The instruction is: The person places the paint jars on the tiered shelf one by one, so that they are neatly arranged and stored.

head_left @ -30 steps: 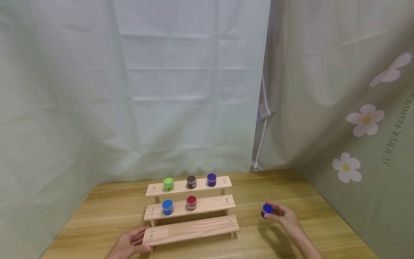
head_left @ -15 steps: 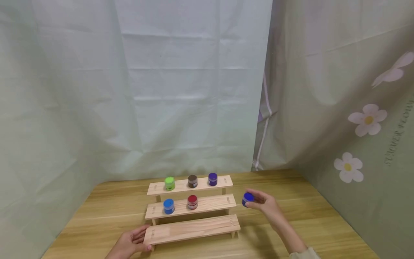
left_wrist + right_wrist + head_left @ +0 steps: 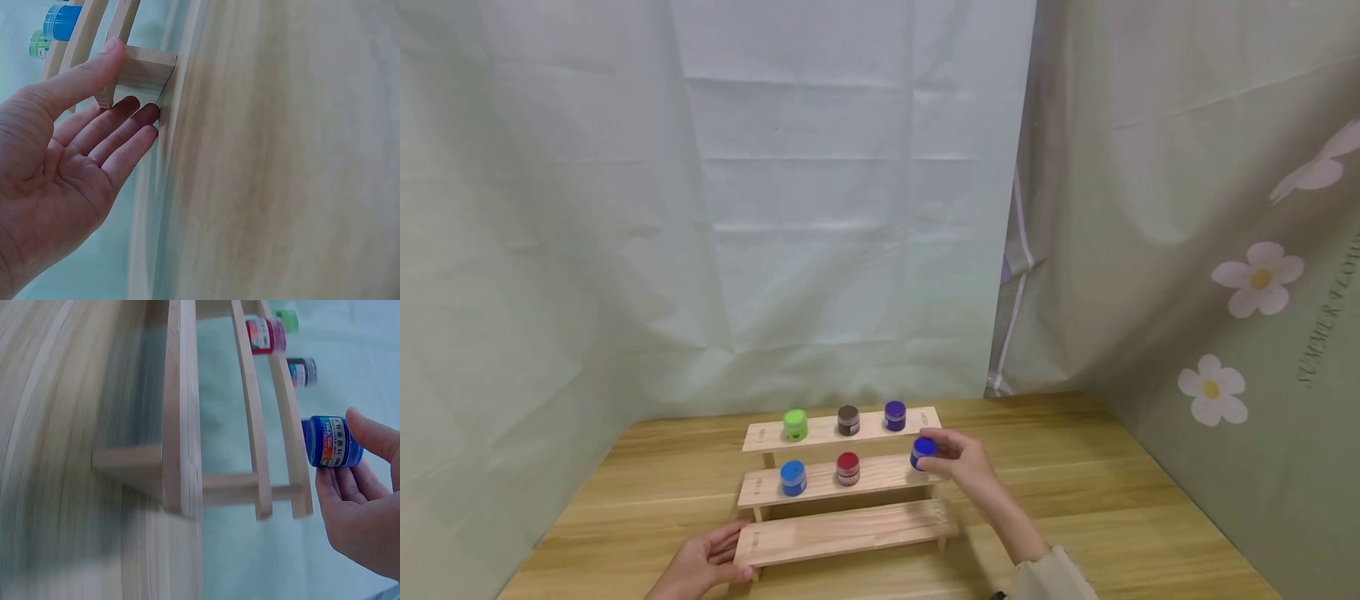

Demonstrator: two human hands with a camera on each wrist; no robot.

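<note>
My right hand (image 3: 966, 461) pinches a blue paint jar (image 3: 922, 452) between thumb and fingers, over the right end of the middle tier of a wooden stand (image 3: 842, 533). In the right wrist view the held paint jar (image 3: 335, 441) shows a printed label, thumb on one side and fingers on the other. My left hand (image 3: 698, 563) holds the left end of the stand's lowest tier. Seen from the left wrist, the thumb of that hand (image 3: 69, 150) lies on the front edge, with the index fingertip by the board's end and the other fingers loosely extended.
On the top tier stand a green jar (image 3: 795, 425), a dark brown jar (image 3: 848, 421) and a purple jar (image 3: 895, 416). The middle tier carries a light blue jar (image 3: 793, 477) and a red jar (image 3: 847, 468). Pale curtains (image 3: 850, 250) hang around the wooden table (image 3: 1120, 500).
My right hand has carried the blue paint jar leftward and slightly back, from above the table at the right to the middle tier's right end. The left hand stays at the stand.
</note>
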